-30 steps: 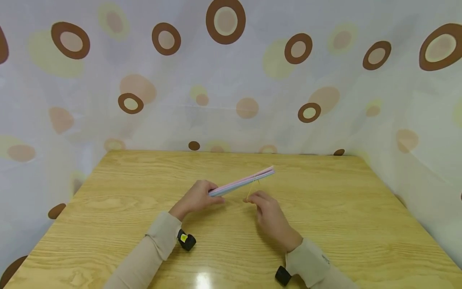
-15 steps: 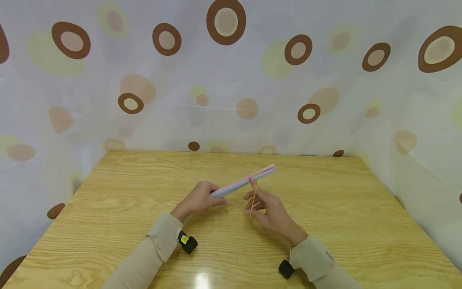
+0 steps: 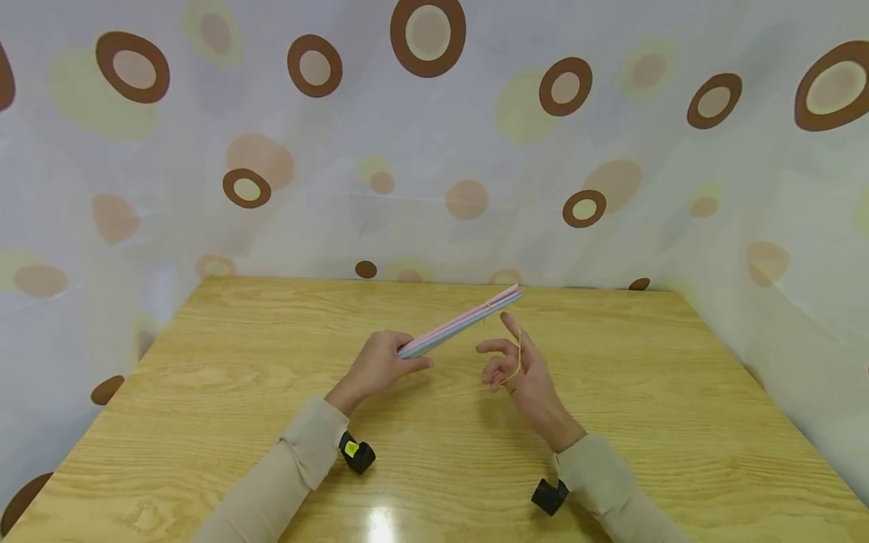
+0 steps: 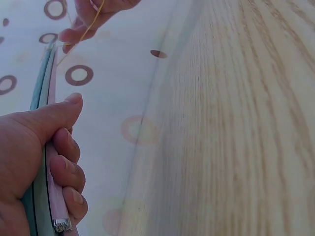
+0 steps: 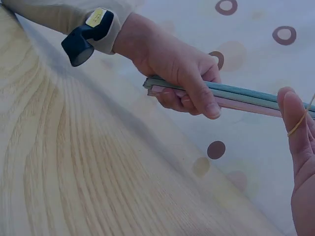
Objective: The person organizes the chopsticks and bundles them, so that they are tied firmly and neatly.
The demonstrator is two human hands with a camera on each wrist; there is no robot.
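Observation:
In the head view, my left hand (image 3: 380, 369) grips the near end of a bundle of long, thin pastel sticks (image 3: 462, 323). They are pink, blue and green, and slant up to the right. The left wrist view shows the fingers curled round the sticks (image 4: 52, 98), with a small silvery piece at the pink one's end. Beside the far end, my right hand (image 3: 526, 381) has its index finger extended, other fingers loosely bent. A thin yellow rubber band (image 3: 520, 351) is looped over that hand's fingers. A thin yellow strand (image 3: 490, 305) also crosses the sticks near their tips.
The wooden table (image 3: 271, 324) lies under both hands. Behind it hangs a pale curtain (image 3: 407, 226) with brown and beige circles. Each wrist carries a small black camera, one by the left sleeve (image 3: 357, 454) and one by the right (image 3: 550, 496).
The right hand, which pinched the yellow band at first, has spread its fingers inside it and drawn slightly right, away from the sticks. The sticks' far end has risen a little.

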